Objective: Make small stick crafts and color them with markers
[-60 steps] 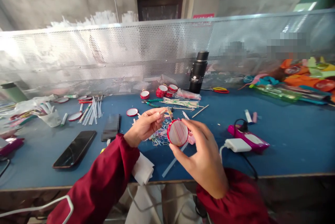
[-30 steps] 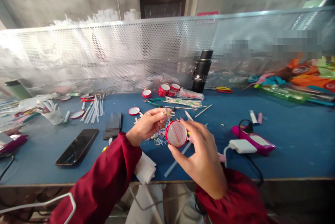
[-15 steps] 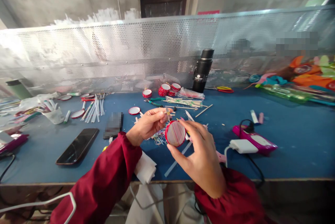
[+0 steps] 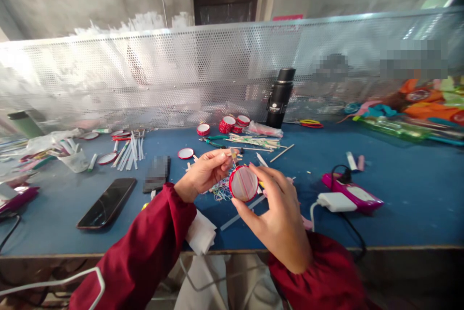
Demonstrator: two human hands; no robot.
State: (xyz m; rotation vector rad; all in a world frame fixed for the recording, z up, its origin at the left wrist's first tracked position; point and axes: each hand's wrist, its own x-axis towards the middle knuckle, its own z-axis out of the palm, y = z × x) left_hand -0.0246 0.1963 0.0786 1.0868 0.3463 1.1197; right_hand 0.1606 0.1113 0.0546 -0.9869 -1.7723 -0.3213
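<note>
My right hand (image 4: 279,208) holds a small round drum (image 4: 244,183) by its red rim, between thumb and fingers. Its pale face is turned toward me, with thin lines running across it. My left hand (image 4: 206,172) pinches a small flat yellowish-grey piece (image 4: 234,156) at the drum's upper edge; whether it is fixed to the drum I cannot tell. Below the drum, a long translucent strip (image 4: 235,218) slants toward my right hand, which hides its upper end. Tangled coloured strings (image 4: 222,191) lie on the table behind the hands.
On the blue table (image 4: 409,184) are red drums (image 4: 227,125), thin wooden sticks (image 4: 255,141), green-handled pliers (image 4: 213,142) and a black flask (image 4: 280,99). A phone (image 4: 107,203) and a white cup of sticks (image 4: 74,160) are at left, a purple power strip (image 4: 353,194) at right.
The drum has turned very slightly in my right hand. The translucent strip's lower end has shifted up and to the left. My left hand keeps its pinch in nearly the same place.
</note>
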